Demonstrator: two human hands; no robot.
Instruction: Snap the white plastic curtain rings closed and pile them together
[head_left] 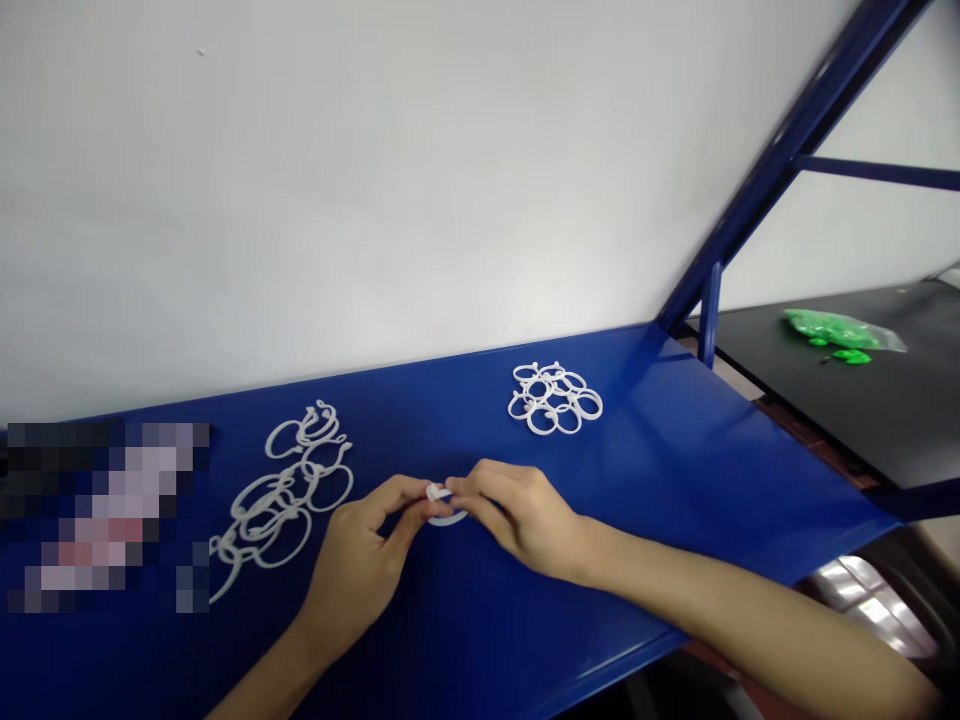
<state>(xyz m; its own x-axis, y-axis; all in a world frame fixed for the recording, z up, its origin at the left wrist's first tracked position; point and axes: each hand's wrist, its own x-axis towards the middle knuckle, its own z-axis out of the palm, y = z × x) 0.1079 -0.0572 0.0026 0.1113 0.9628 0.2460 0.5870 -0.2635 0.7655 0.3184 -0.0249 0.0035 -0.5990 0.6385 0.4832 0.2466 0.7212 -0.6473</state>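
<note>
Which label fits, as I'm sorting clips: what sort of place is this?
Probably a workroom: white rings lie in two groups on a blue table, and a bag of green pieces sits on a black table.

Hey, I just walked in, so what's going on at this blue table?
A person is holding a small white ring between the fingertips of the left hand and right hand, above the blue table. A spread of white rings lies beside the left hand, and a tighter cluster sits beyond the right hand. Off to the right, a clear bag of green things rests on a black table.
</note>
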